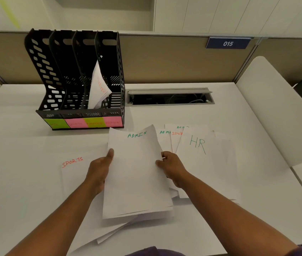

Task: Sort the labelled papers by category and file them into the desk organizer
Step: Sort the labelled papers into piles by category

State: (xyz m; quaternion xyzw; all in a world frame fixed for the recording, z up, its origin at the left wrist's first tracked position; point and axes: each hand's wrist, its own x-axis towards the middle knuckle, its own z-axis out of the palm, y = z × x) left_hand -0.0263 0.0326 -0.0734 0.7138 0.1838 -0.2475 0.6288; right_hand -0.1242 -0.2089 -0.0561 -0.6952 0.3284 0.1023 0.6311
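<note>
Both hands grasp ADMIN sheet (137,172) at desk (26,182) centre: left hand (100,168) on its 9 o'clock edge, right hand (171,168) on its 3 o'clock edge. Organizer (80,80) at 11 o'clock holds one paper (98,87). HR sheet (198,150) at 3 o'clock, SPORTS sheet (74,174) at 9 o'clock

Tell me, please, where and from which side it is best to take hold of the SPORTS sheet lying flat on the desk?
Probably the left long edge of the SPORTS sheet, approached from the left. It lies flat on the desk, so an edge must be lifted first, and that side is open. The right side is crowded by the left hand and the ADMIN stack.
</note>
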